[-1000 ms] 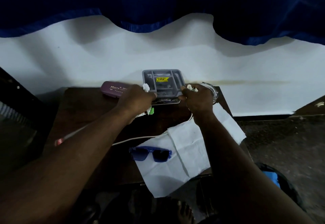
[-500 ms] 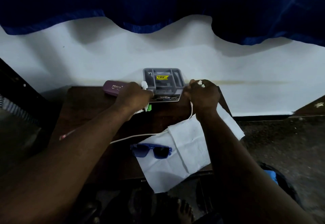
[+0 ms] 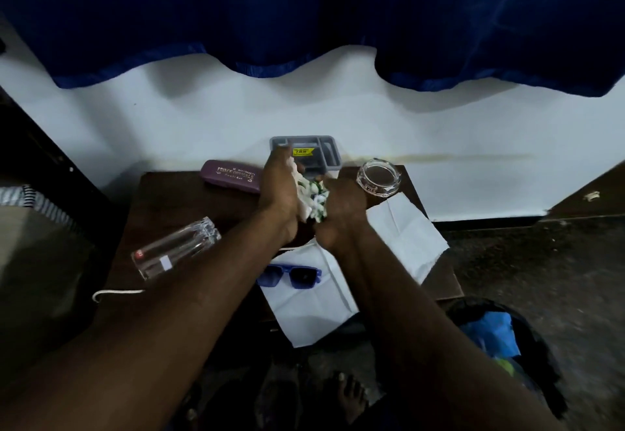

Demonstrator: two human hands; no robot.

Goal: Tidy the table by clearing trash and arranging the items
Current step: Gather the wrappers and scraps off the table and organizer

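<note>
Clear plastic bottle (image 3: 176,250) lies on its side at the left of the dark wooden table (image 3: 176,200), a white cord (image 3: 116,292) just below it. Further back sits a maroon spectacle case (image 3: 231,176). At the centre the left hand (image 3: 280,190) and right hand (image 3: 341,209) press together, both clenched on a wad of crumpled white and green trash (image 3: 313,199), in front of a grey compartment tray (image 3: 316,151). Blue sunglasses (image 3: 291,276) rest on white paper (image 3: 402,231). A glass ashtray (image 3: 378,178) stands right.
</note>
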